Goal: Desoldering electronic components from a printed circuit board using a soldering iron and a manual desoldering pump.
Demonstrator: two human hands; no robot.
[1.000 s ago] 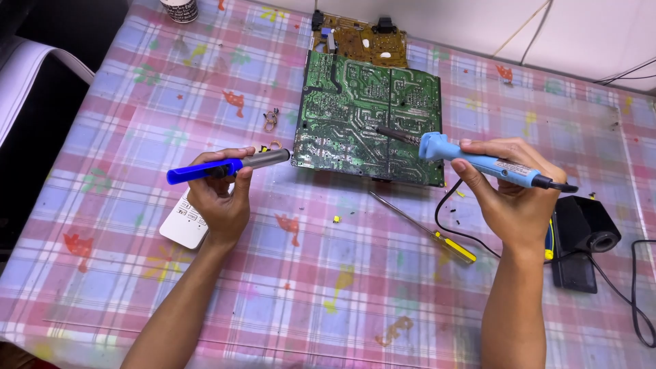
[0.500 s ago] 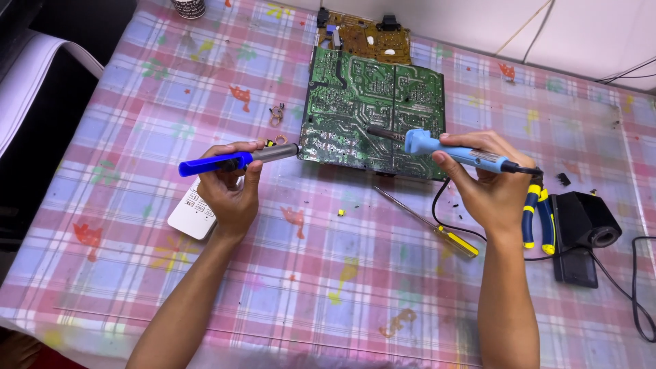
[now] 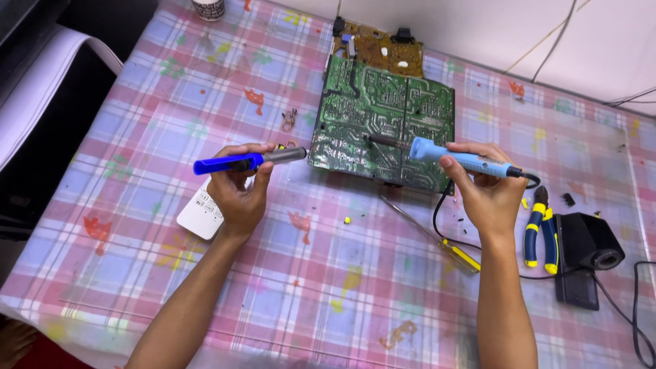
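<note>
Left hand (image 3: 236,188), fingers curled closed around a slim cylindrical tool with a glossy blue plastic barrel and a dull grey metal nose (image 3: 249,161), held level with the nose pointing right, just short of the board's left edge. Right hand (image 3: 486,188), likewise clamped shut, grips a light-blue plastic soldering iron with a dark metal shaft (image 3: 451,156); the shaft lies over the lower part of the board, and a black cord leaves the handle's rear end. The two hands are well apart, one at each side of the board.

Table covering (image 3: 137,102): smooth, shiny sheet in a pink, blue and white check, printed with small coloured motifs. Green rectangular circuit board (image 3: 383,116): flat on the cloth, solder side up, its surface dense with silvery traces and joints; a smaller brown board (image 3: 379,51) adjoins its far edge.

White flat plastic device with rounded corners (image 3: 199,217): lying partly under the left hand. Black matt plastic block-shaped object (image 3: 584,253): at far right, on the cloth. Pliers with blue-and-yellow rubbery grips (image 3: 540,229): just beside that block. Thin steel screwdriver with a yellow translucent handle (image 3: 437,236): lying aslant between board and right forearm. Small metal parts (image 3: 290,121): loose on the cloth, left of the board.
</note>
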